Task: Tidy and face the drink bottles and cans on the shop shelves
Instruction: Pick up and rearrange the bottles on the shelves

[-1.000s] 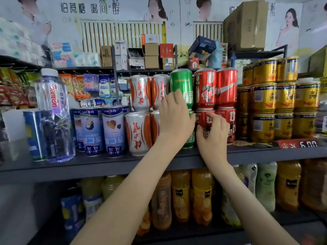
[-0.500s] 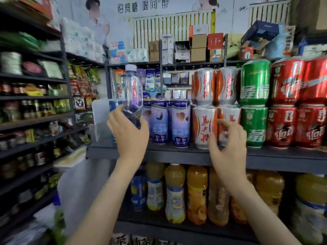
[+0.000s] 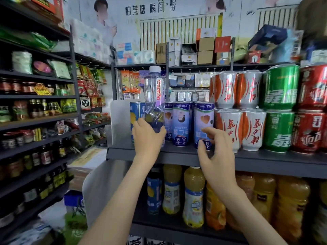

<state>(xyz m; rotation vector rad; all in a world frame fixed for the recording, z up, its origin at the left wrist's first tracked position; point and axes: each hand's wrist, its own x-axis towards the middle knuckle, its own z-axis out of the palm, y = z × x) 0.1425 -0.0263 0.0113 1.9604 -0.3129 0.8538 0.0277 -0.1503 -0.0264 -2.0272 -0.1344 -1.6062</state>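
A clear water bottle with a white cap and purple label stands at the left end of the grey shelf. My left hand is wrapped around its lower part. To its right stand blue-and-lilac cans; my right hand has its fingers spread around the base of the rightmost one, thumb on its front. Further right are white-and-orange cans, green cans and red cans, each stacked two high.
A blue-and-yellow can stands behind the water bottle by a white divider. Juice bottles fill the shelf below. Dark shelves with jars and packets run along the left. Cardboard boxes sit above.
My view and both hands have shifted left along the shelf. My left hand went from the green can to the water bottle and my right hand from the red can to a lilac can.
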